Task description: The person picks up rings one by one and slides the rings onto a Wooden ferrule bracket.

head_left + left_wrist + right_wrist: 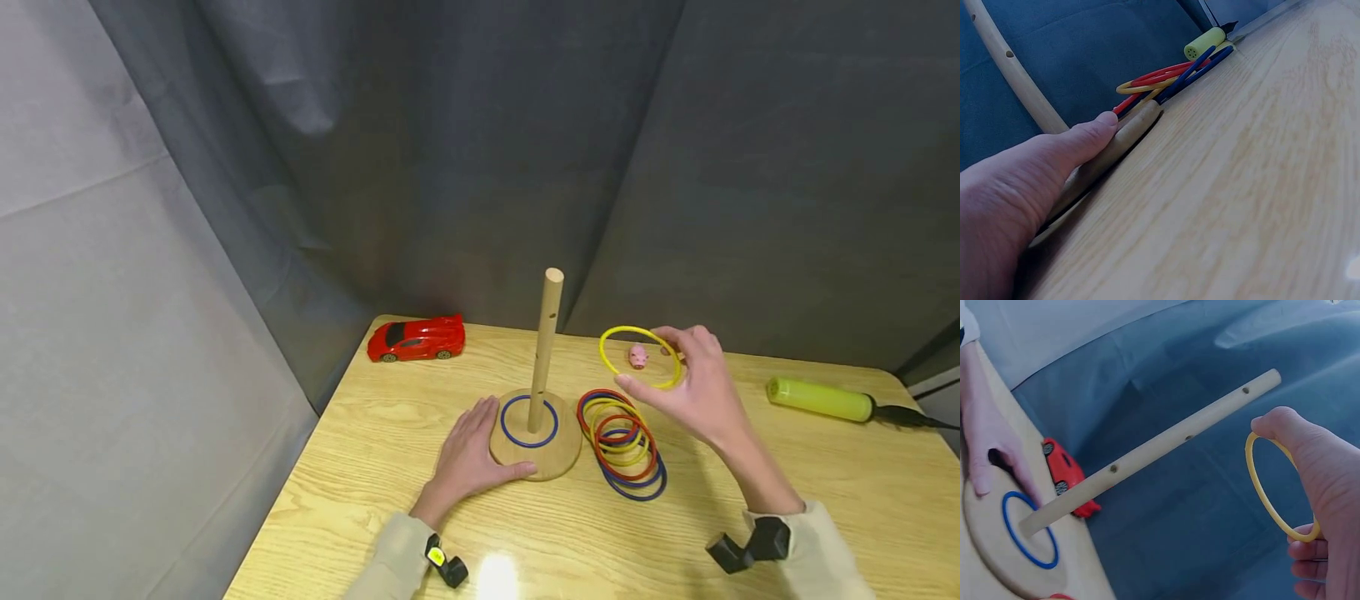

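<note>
Sleeves [397, 557] of pale cloth reach over the near part of the table [337, 500], a small black device [450, 571] at each wrist. Beyond them the left hand [468, 458] lies open against the round wooden base [555, 460], thumb stretched over its near rim, fingers along the side toward the table's left edge. A peg [544, 350] stands upright from the base, with a blue ring [529, 447] lying flat around its foot. Just beside the base, toward the right edge, red, blue and yellow rings overlap in a pile [624, 446]. The right hand [701, 387] pinches a yellow ring [633, 327] between thumb and fingers, holding it tilted above the table, apart from the peg. Near the far right corner lies a yellow-green tube [821, 400] with a black strap [903, 417]. A pink pig [638, 357] sits near the far edge, a red car [417, 339] by the far left corner, and a dark curtain [465, 167] hangs behind.
</note>
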Action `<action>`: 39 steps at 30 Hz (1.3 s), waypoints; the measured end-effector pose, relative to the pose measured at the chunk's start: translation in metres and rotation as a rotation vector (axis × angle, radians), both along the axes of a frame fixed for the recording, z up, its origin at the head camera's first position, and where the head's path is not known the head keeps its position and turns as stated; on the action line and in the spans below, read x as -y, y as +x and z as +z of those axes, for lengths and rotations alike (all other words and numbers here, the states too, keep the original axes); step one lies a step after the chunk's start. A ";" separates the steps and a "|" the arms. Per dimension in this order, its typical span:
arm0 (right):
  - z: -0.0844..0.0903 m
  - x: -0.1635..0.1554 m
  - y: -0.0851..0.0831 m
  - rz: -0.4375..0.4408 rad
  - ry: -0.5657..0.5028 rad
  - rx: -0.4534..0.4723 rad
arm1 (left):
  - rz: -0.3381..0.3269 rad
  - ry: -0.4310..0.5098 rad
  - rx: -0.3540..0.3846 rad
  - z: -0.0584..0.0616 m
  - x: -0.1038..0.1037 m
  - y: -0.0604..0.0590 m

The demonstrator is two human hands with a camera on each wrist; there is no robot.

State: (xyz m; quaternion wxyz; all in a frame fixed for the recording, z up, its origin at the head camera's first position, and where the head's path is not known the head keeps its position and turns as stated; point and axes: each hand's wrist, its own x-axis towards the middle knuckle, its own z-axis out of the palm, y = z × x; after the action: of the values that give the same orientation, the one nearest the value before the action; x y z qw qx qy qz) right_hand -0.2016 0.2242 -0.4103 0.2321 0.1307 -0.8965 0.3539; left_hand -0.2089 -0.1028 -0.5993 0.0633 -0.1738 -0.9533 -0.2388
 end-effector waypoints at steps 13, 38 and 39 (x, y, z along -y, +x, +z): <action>0.049 0.013 -0.007 0.019 -0.038 -0.070 | -0.003 0.015 0.000 0.001 0.000 0.001; 0.102 0.046 -0.013 0.139 -0.099 -0.159 | 0.001 0.022 0.005 0.003 0.000 0.002; 0.103 0.048 -0.014 0.145 -0.101 -0.156 | 0.001 0.022 0.004 0.003 0.000 0.002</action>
State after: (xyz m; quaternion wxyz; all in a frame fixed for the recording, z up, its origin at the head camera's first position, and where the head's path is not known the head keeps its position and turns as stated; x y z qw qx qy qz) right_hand -0.2156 0.1767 -0.3077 0.2813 0.2103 -0.8450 0.4033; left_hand -0.2066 -0.1026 -0.5961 0.0632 -0.1719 -0.9509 -0.2496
